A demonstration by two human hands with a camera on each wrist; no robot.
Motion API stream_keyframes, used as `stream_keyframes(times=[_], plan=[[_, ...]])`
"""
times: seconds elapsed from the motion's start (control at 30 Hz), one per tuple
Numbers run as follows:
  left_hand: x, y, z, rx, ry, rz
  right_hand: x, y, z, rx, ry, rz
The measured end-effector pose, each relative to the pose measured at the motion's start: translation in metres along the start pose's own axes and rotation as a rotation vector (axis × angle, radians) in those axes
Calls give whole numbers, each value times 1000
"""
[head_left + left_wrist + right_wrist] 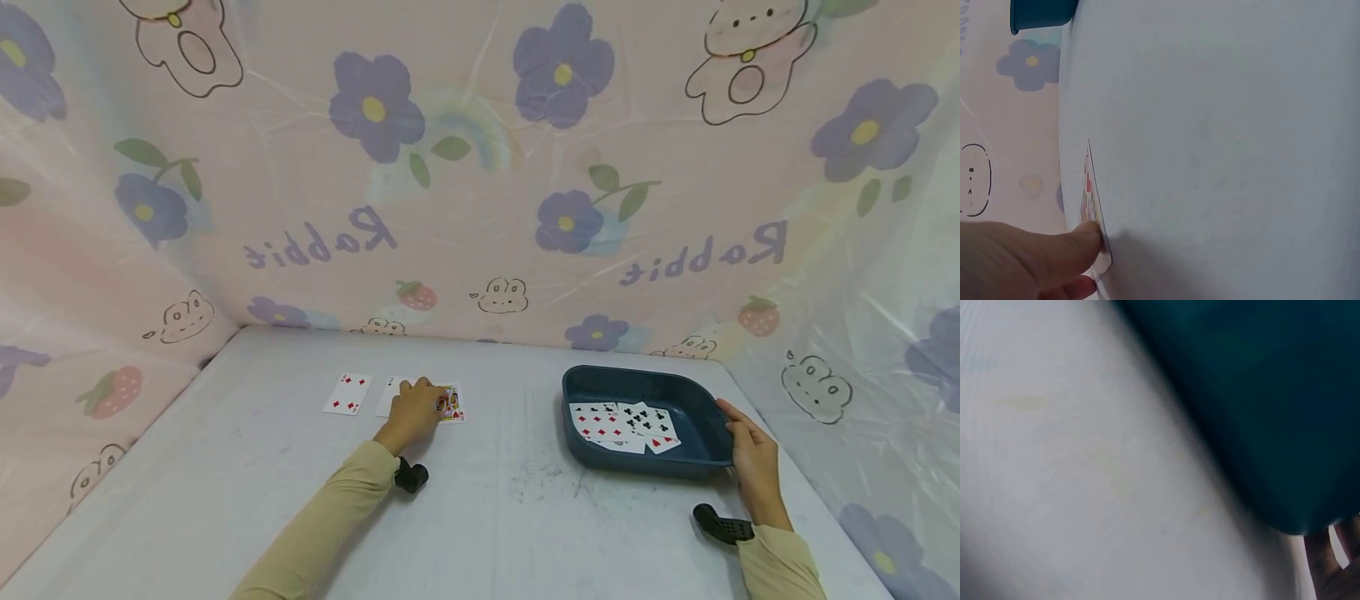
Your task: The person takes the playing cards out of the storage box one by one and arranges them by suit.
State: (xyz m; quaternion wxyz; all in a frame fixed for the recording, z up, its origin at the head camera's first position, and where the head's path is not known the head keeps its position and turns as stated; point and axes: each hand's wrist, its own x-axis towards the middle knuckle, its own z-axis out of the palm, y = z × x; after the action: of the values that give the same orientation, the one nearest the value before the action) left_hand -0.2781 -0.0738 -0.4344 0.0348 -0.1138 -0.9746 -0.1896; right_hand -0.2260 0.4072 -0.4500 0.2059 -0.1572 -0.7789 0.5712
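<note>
My left hand (412, 408) pinches a face card with a red heart (454, 403) on the left part of the table. In the left wrist view the thumb (1079, 247) lies on this playing card (1089, 197), which shows nearly edge-on. Partly hidden behind that hand is a second card (386, 398), and a diamonds card (348, 394) lies face up further left. My right hand (756, 462) grips the right end of a dark blue plastic tray (703, 417). Several face-up cards (622, 423), red and black, overlap inside its left half.
A white cover (495, 517) lies over the table. Patterned pink sheeting (465, 192) with flowers and rabbits rises behind the table and along both sides. Each wrist wears a black camera mount, one on the left (411, 475) and one on the right (722, 525).
</note>
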Motion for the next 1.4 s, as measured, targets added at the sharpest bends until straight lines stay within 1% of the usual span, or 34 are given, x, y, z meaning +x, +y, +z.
stream_keyframes(times=[0.33,0.47,0.57,0.67,0.77,0.83,0.93,1.03,1.17,1.27,1.4], plan=[[6,-3,-4,12,-68,4,0,-1,-1,7,-16,11],[8,-3,-8,2,-94,1,-1,-1,-1,6,-25,18],[8,-2,-10,-24,-98,-8,-1,-1,-1,5,-25,15],[10,-1,-13,-60,-70,0,-1,-1,-1,2,-23,11],[11,2,-17,-94,-26,37,-1,-1,-1,-1,-24,7],[12,5,-20,-135,-2,62,-1,-1,-1,-1,-24,4],[12,8,-24,-215,26,103,-1,-1,-1,0,-22,3],[12,12,-28,-331,42,146,-1,-1,-1,1,-20,8],[13,19,-33,-445,63,190,-1,-2,-1,3,-18,20],[15,25,-35,-485,95,220,-1,-2,-1,0,-17,25],[15,36,-39,-529,125,284,-1,-3,-1,-11,-12,30]])
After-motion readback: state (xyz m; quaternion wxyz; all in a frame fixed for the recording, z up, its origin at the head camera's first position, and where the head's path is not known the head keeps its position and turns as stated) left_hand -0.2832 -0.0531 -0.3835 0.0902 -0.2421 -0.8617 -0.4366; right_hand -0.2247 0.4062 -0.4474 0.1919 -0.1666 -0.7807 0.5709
